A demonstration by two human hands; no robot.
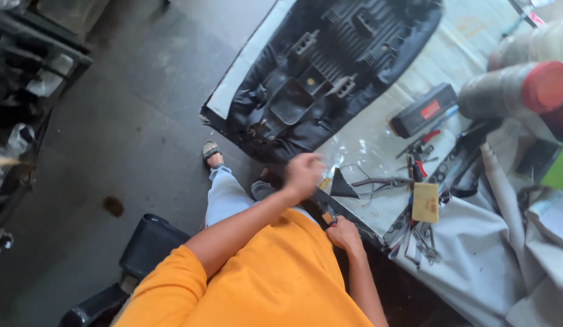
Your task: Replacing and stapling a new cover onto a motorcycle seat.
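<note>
On the far left, dark cluttered shelving [27, 91] stands well apart from the work, across a bare concrete floor [142, 121]. The person in an orange shirt [275, 278] sits at the edge of the table [378, 139], on which an upturned black seat base [330, 66] lies with its ribbed underside showing. The left hand [302, 172] is blurred, curled into a loose fist at the seat base's near edge; whether it grips the black cover there cannot be told. The right hand [344, 233] is closed around a small tool with an orange-brown handle [327, 218], low at the table's edge.

The judgement on risk: with the left hand moving fast and the tool close beneath it, a slip could nick the fingers or tear the cover. The pliers [378, 183] and the heap of loose tools [420, 242] lie near the edge and could be swept off by an elbow.

Further right, a black oblong box [423, 110] bears a small red rectangular label. A tan rectangular block [425, 202] rests on the tools. At the far right, a grey roll with a red end cap [517, 91] lies above white sheeting [493, 266], and a green patch [560, 172] shows at the frame's edge.
</note>
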